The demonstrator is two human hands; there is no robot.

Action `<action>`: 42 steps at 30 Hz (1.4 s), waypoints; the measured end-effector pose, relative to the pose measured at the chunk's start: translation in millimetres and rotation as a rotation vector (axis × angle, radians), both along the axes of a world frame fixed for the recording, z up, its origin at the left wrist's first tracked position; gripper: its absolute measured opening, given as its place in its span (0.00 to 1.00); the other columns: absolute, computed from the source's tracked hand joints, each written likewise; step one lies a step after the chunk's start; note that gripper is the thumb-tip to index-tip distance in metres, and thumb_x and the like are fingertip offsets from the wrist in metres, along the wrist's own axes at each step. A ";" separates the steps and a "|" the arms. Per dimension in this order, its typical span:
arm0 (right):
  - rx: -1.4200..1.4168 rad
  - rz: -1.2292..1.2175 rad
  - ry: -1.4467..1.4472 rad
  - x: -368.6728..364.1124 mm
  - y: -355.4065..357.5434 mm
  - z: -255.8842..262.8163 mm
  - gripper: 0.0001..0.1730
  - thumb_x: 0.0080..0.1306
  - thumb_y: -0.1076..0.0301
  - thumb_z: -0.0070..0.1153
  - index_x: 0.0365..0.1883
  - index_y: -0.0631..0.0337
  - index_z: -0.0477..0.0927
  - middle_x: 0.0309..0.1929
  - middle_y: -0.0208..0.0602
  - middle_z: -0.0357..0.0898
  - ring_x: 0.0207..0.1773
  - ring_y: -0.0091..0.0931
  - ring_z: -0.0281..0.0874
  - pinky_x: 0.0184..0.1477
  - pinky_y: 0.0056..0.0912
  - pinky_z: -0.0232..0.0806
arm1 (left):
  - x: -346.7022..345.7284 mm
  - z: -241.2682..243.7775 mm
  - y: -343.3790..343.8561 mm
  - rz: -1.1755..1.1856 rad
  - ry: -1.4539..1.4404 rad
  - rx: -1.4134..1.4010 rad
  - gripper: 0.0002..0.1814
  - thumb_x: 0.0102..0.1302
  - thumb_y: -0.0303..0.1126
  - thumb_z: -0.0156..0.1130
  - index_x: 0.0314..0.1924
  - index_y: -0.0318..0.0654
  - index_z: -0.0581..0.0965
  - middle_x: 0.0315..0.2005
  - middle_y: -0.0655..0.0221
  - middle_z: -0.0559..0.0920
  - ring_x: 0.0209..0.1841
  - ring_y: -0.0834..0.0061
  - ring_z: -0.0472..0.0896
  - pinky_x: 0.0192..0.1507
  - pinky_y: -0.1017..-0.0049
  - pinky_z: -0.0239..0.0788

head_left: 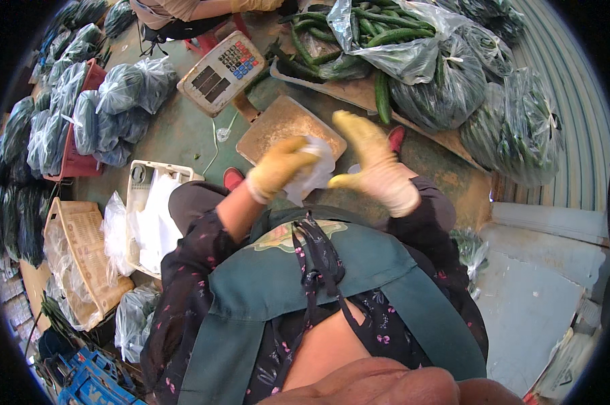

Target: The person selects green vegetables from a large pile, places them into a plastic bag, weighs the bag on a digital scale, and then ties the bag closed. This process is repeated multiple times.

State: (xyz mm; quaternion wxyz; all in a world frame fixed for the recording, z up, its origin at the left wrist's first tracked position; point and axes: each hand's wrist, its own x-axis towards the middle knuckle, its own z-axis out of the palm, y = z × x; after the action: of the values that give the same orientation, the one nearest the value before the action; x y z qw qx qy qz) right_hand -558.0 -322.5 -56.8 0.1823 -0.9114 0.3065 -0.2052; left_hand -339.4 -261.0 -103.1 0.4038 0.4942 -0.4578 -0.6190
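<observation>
My left hand (285, 167), in a yellow work glove, grips a crumpled translucent plastic bag (312, 169) over the near edge of the scale's brown, worn weighing plate (285, 124). To its right my right hand (378, 164), gloved alike and blurred, is spread apart from the bag and holds nothing. The weighing scale's display and keypad (221, 73) stand beyond the plate, tilted. Long green cucumbers (393, 30) lie in an open clear plastic bag at the top, and one loose cucumber (382, 96) hangs over a board edge near my right hand.
Tied bags of cucumbers (439, 93) stand at the right by a corrugated metal wall (573, 101). At the left are a red crate (72, 157) with bagged cucumbers, a white crate (138, 217) of plastic bags and a tan basket (87, 253). Another person (193, 10) sits beyond the scale.
</observation>
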 end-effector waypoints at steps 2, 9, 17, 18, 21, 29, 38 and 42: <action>0.356 -0.034 0.029 8.6 -8.6 -73.9 0.40 0.50 0.56 0.70 0.62 0.54 0.72 0.59 0.49 0.74 0.62 0.42 0.72 0.61 0.43 0.65 | -11.1 1.5 -16.5 -0.161 -0.320 -0.198 0.13 0.64 0.37 0.59 0.42 0.36 0.79 0.33 0.63 0.83 0.35 0.68 0.81 0.37 0.70 0.72; 0.453 -0.381 0.537 -46.6 -89.1 -126.6 0.17 0.63 0.56 0.54 0.46 0.52 0.83 0.43 0.45 0.84 0.49 0.41 0.81 0.51 0.40 0.71 | 103.2 -65.8 -55.5 -0.123 -1.544 0.046 0.11 0.58 0.30 0.59 0.40 0.41 0.83 0.40 0.55 0.84 0.45 0.52 0.84 0.44 0.59 0.77; 0.784 -0.056 0.500 -59.4 -151.2 -147.5 0.34 0.53 0.51 0.71 0.57 0.57 0.79 0.52 0.42 0.82 0.56 0.31 0.79 0.57 0.33 0.67 | 27.4 -40.8 -42.4 -0.305 0.207 0.059 0.17 0.72 0.42 0.56 0.43 0.35 0.84 0.40 0.69 0.86 0.34 0.77 0.81 0.45 0.76 0.71; 0.865 0.006 0.506 -58.5 -164.2 -136.0 0.41 0.54 0.52 0.72 0.63 0.62 0.74 0.60 0.40 0.78 0.61 0.28 0.75 0.61 0.30 0.65 | 31.7 -49.7 -50.4 -0.282 0.254 0.116 0.18 0.73 0.42 0.55 0.44 0.34 0.83 0.41 0.67 0.85 0.34 0.76 0.81 0.44 0.76 0.72; 0.849 -0.091 0.529 -85.6 -222.1 -101.9 0.38 0.56 0.55 0.70 0.62 0.64 0.75 0.59 0.40 0.78 0.60 0.28 0.75 0.62 0.30 0.64 | 34.2 -69.2 -77.9 -0.173 0.394 0.261 0.20 0.73 0.42 0.53 0.49 0.30 0.80 0.42 0.62 0.85 0.35 0.74 0.82 0.41 0.75 0.74; 0.266 -0.566 0.243 -72.3 -428.7 -58.4 0.24 0.62 0.58 0.62 0.55 0.58 0.80 0.54 0.40 0.82 0.57 0.30 0.78 0.60 0.31 0.66 | 27.5 -50.8 -108.5 -0.068 0.099 0.403 0.17 0.72 0.40 0.54 0.51 0.35 0.78 0.33 0.63 0.86 0.26 0.78 0.80 0.29 0.76 0.73; -0.074 -0.776 0.774 -27.5 -513.2 -78.4 0.26 0.61 0.53 0.62 0.55 0.54 0.78 0.52 0.44 0.81 0.58 0.40 0.77 0.58 0.44 0.68 | 51.4 -45.4 -119.6 0.041 -0.051 0.313 0.21 0.77 0.48 0.45 0.45 0.38 0.78 0.22 0.70 0.80 0.20 0.82 0.72 0.24 0.80 0.64; -0.029 -0.723 0.605 -60.4 -514.6 -66.6 0.25 0.60 0.49 0.61 0.49 0.57 0.81 0.48 0.46 0.82 0.53 0.40 0.79 0.54 0.42 0.69 | 48.9 -44.7 -120.1 0.095 0.038 0.357 0.18 0.77 0.41 0.44 0.50 0.37 0.76 0.28 0.68 0.82 0.21 0.83 0.73 0.23 0.82 0.65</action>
State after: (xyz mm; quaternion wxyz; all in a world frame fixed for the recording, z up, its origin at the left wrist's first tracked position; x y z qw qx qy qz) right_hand -618.4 -837.2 -123.4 -0.0111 -0.7675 0.6407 0.0153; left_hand -290.5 -381.1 -147.8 0.3471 0.5674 -0.3092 -0.6797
